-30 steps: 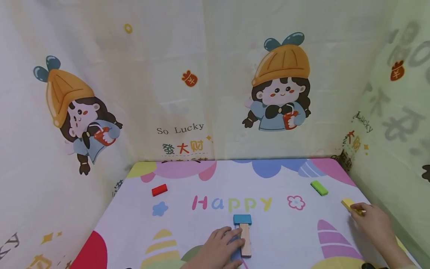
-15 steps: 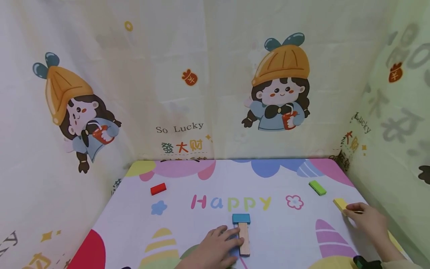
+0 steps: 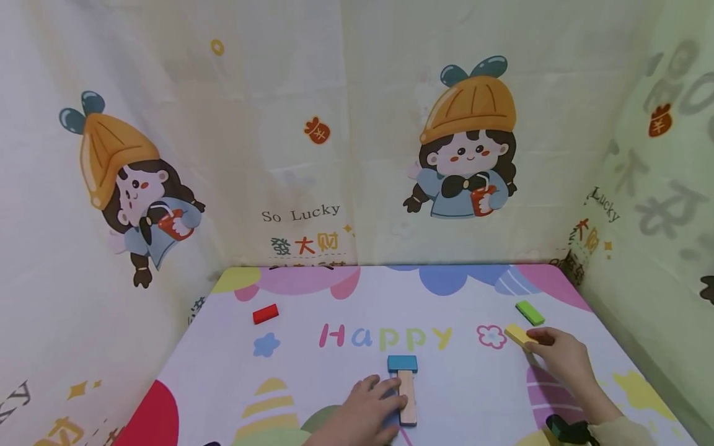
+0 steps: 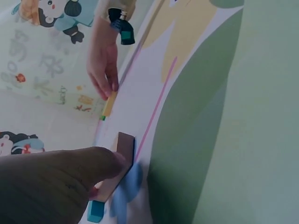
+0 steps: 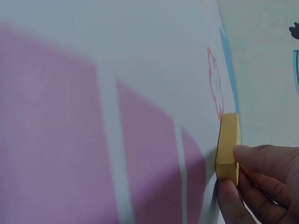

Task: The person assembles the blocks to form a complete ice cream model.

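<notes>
From here I see the smooth, oblong yellow block near the green block, pinched between thumb and fingers of the right hand, while the left hand, fingers slightly spread, touches a pale wooden block.

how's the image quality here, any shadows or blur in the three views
Head view: no strong glare, yellow block fairly clear; left wrist view: dim, the near left hand underlit and soft; right wrist view: also dim, a shadow across the purple stripes, whose edges look blurred.
</notes>
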Demonstrator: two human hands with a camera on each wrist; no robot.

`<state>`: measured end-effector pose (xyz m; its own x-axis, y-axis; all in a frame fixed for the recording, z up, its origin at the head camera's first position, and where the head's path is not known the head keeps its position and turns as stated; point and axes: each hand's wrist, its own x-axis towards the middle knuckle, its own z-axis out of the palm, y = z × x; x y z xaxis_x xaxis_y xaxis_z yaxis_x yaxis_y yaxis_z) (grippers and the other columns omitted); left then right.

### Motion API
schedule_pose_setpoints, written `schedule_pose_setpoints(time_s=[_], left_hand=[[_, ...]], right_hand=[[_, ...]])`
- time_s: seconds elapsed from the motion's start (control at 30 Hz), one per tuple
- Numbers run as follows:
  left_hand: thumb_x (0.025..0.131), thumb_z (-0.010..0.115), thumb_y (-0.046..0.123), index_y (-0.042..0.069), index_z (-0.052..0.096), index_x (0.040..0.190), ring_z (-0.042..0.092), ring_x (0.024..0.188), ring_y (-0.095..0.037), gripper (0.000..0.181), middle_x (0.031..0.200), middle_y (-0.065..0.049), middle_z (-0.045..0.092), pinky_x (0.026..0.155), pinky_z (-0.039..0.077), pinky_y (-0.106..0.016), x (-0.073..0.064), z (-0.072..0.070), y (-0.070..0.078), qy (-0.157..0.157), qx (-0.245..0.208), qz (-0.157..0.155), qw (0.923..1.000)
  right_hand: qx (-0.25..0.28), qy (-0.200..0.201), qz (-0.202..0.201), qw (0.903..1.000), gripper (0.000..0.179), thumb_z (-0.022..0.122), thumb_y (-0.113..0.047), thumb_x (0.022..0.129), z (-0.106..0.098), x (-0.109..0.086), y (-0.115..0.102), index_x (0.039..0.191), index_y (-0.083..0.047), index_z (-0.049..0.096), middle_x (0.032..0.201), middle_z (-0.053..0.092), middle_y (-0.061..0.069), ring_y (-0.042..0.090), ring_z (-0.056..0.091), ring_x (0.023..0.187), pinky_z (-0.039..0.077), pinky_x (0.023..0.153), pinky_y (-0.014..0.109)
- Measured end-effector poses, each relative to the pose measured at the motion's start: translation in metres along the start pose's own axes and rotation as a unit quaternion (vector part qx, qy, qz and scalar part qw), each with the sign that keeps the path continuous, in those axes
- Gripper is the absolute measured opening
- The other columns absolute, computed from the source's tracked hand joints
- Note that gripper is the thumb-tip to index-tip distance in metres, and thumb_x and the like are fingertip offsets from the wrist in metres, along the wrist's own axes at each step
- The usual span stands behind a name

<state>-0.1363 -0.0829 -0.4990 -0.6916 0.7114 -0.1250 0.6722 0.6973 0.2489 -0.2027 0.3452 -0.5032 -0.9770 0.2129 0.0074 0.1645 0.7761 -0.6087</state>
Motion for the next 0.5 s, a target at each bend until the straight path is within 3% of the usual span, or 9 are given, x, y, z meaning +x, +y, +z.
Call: schedule_pose_setpoints(time_s=[0.13,0.37,0.5], left_hand=[[0.099,0.067,0.039,0.038,0.062,0.136,0.053,0.128,-0.031,0.037,0.154,0.009,0.049,0.102,0.050,-0.055,0.004,0.004,0.006,0.006,0.000,-0.027,0.9996],[0.095,0.072,0.031,0.034,0.068,0.124,0.059,0.116,-0.029,0.030,0.142,0.005,0.058,0.091,0.054,-0.052,0.005,0.007,0.008,0.066,0.024,-0.008,0.9975],[0.093,0.074,0.030,0.035,0.069,0.120,0.059,0.116,-0.029,0.028,0.140,0.006,0.059,0.090,0.055,-0.055,0.007,0.007,0.009,0.070,0.019,-0.018,0.9972]], right_hand=[[0.007,-0.011,-0.008,0.9999,0.038,0.074,-0.022,0.093,0.008,0.002,-0.012,0.119,0.005,0.070,0.117,0.071,0.029,0.050,0.062,0.109,0.047,0.088,0.060],[0.035,-0.016,-0.011,0.9992,0.035,0.073,-0.019,0.094,0.023,0.004,-0.033,0.120,0.004,0.071,0.118,0.071,0.028,0.047,0.064,0.110,0.052,0.086,0.054],[0.061,-0.026,-0.003,0.9978,0.035,0.074,-0.018,0.093,0.033,0.004,-0.046,0.121,0.004,0.071,0.119,0.071,0.027,0.042,0.065,0.108,0.052,0.089,0.054]])
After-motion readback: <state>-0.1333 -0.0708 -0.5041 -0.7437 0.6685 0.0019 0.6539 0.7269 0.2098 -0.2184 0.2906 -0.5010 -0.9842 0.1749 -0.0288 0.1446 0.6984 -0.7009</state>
